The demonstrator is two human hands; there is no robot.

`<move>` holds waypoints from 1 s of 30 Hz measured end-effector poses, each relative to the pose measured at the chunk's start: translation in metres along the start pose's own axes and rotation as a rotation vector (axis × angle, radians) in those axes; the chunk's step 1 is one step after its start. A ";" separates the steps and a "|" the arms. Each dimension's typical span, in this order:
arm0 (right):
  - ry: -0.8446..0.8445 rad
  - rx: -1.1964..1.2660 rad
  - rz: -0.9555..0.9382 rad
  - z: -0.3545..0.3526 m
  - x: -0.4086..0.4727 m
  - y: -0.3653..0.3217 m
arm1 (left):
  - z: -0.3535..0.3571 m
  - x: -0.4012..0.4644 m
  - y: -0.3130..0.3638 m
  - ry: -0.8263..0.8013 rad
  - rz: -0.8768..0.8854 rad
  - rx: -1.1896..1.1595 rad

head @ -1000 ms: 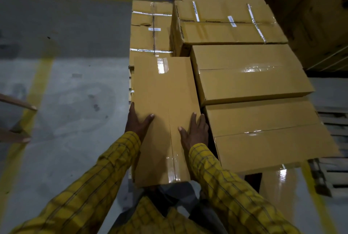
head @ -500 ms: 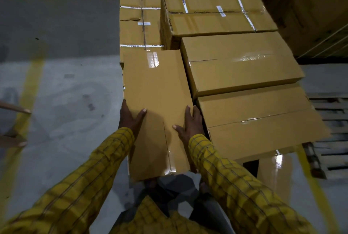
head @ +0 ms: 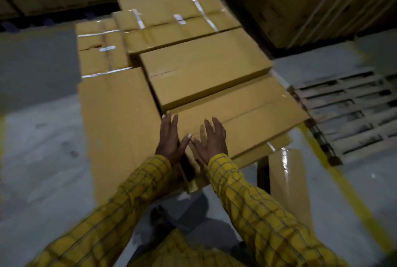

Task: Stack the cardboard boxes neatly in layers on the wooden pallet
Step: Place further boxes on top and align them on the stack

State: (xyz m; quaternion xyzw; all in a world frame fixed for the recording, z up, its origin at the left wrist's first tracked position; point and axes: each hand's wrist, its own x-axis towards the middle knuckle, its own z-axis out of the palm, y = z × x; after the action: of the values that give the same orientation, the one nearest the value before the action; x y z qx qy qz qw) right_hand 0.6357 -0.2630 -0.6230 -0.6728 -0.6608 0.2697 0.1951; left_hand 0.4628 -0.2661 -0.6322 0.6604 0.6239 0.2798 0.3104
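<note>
Left hand [head: 170, 137], right hand [head: 211, 140] flat on near box [head: 247, 120] — frame blurred.

Left hand [head: 169, 141] and right hand [head: 211, 142] flat, fingers [head: 174, 121] spread.

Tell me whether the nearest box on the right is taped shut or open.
Shut. The nearest right box has its top flaps lying flat, meeting along a closed seam; tape is too blurred to confirm. Both hands, left hand and right hand, hover open.

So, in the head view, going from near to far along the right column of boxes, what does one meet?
Right hand → nearest flat cardboard box → middle flat cardboard box → far cardboard box with white straps.
</note>
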 end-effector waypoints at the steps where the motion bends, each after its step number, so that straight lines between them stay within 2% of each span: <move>1: 0.025 0.005 0.039 -0.018 -0.004 0.024 | 0.021 0.005 0.024 -0.032 0.046 -0.008; 4: 0.090 0.015 0.139 -0.075 -0.017 0.105 | 0.095 0.017 0.089 -0.108 0.177 0.008; 6: 0.132 0.033 0.193 -0.110 -0.029 0.161 | 0.146 0.021 0.128 -0.144 0.202 -0.021; 11: 0.138 0.088 0.359 -0.182 -0.060 0.301 | 0.280 0.020 0.206 -0.229 0.172 -0.096; 16: 0.118 0.136 0.500 -0.216 -0.087 0.394 | 0.360 0.019 0.245 -0.409 0.077 -0.110; 20: 0.139 0.210 0.637 -0.212 -0.092 0.456 | 0.416 0.029 0.251 -0.544 0.100 -0.155; 23: 0.165 0.225 0.708 -0.192 -0.080 0.502 | 0.477 0.044 0.225 -0.594 0.088 -0.158; 28: 0.219 0.248 0.735 -0.128 -0.051 0.599 | 0.581 0.065 0.185 -0.653 0.035 -0.140; 30: 0.204 0.236 0.732 -0.102 -0.040 0.639 | 0.626 0.071 0.161 -0.656 -0.038 -0.152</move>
State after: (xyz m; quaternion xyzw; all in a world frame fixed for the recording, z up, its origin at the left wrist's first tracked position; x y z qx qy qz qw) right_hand 1.2005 -0.3255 -0.9344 -0.8601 -0.3189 0.3274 0.2266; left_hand 1.0461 -0.2375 -0.9186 0.6784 0.4804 0.0921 0.5482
